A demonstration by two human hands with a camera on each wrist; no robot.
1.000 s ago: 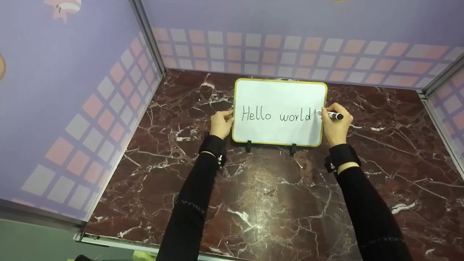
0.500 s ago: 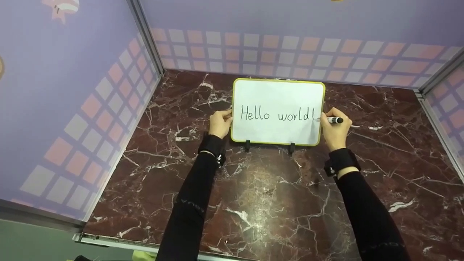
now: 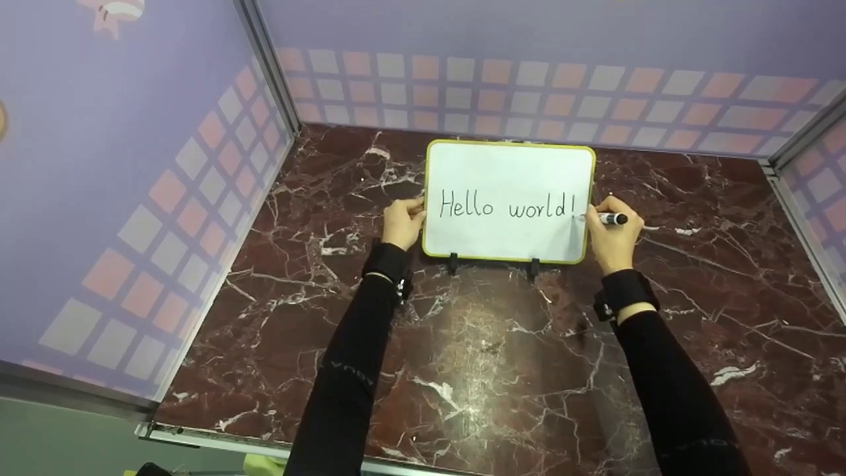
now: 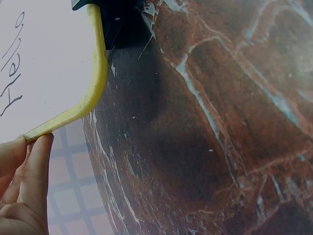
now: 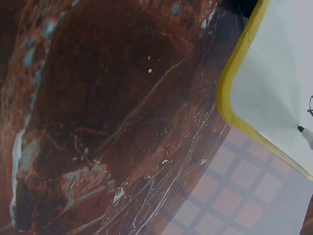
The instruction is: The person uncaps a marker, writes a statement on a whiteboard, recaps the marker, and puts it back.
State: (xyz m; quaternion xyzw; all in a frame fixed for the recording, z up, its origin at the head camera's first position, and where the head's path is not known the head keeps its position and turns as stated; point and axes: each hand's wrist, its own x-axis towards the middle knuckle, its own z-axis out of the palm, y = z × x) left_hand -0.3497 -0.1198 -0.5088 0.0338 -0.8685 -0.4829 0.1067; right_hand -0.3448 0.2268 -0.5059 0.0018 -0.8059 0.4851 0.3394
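Note:
A small whiteboard [image 3: 509, 172] with a yellow rim leans upright on a stand [image 3: 535, 267] with black feet. "Hello world!" is written across it in black. At its left edge my left hand [image 3: 402, 223] pinches the rim between thumb and fingers, as the left wrist view also shows with the fingers [image 4: 35, 176] on the yellow edge. My right hand [image 3: 616, 235] grips a black-capped white marker [image 3: 611, 218] beside the right edge. In the right wrist view the marker's dark tip [image 5: 301, 129] is at the board's surface; whether it touches I cannot tell. Most of that hand lies outside that view.
The board stands toward the back of a dark red marbled table [image 3: 489, 370]. Purple panels with pink and white squares rise behind [image 3: 529, 86] and on both sides. A pale green object [image 3: 264, 464] shows below the table's front edge.
The marker tip has moved down a little, and the short mark after "world" has become a full exclamation mark. My left hand keeps its place on the rim.

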